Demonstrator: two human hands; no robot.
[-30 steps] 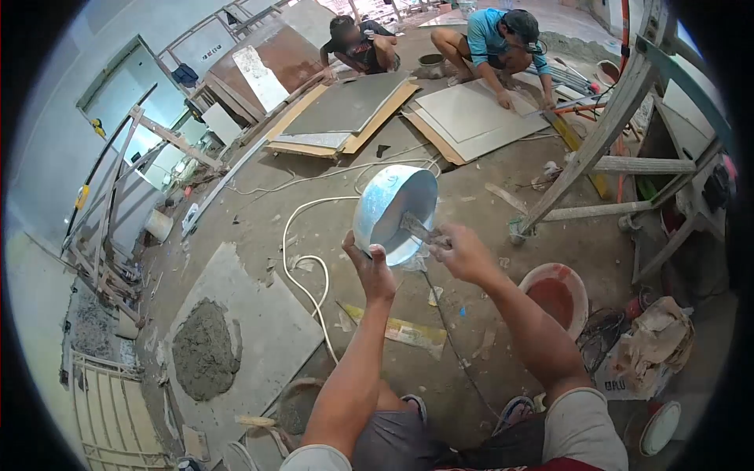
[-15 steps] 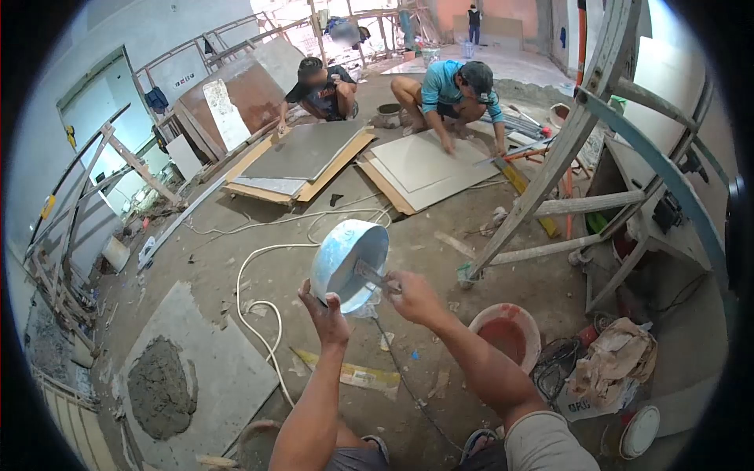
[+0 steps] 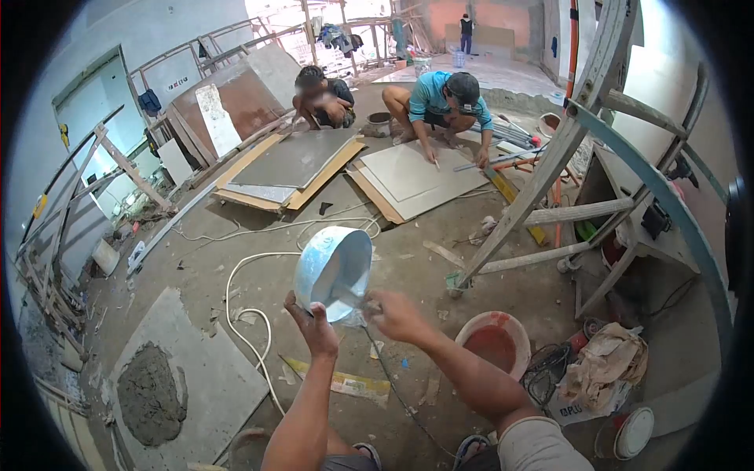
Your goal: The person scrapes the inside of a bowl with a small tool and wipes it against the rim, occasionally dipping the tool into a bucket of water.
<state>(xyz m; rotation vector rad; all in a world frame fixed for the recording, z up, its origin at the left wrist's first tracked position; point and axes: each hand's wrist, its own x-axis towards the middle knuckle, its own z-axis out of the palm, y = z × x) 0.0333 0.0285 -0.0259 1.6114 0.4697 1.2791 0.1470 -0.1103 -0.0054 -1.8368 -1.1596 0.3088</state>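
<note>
My left hand (image 3: 316, 326) supports a light blue, white-streaked bowl (image 3: 314, 267) from below and holds it tilted on its side, with its mouth facing right. My right hand (image 3: 393, 315) is closed around the handle of a scraper (image 3: 345, 295). Its flat blade reaches inside the bowl, near the lower wall. A pale grey layer coats the inside. How much material lies at the bottom is hidden by the bowl's wall and the blade.
Wet mortar (image 3: 153, 394) lies on a grey board (image 3: 228, 377) at lower left. A bucket (image 3: 496, 343) with reddish contents stands right of my arm. A wooden ladder (image 3: 542, 157) rises at right. Two co-workers crouch ahead by stacked tiles (image 3: 428, 177). A pale hose (image 3: 233, 290) crosses the floor.
The bowl and both my hands sit slightly further left in view. The scraper's blade is lower in the bowl. At left, the co-worker's arm has drawn back from the stacked sheets.
</note>
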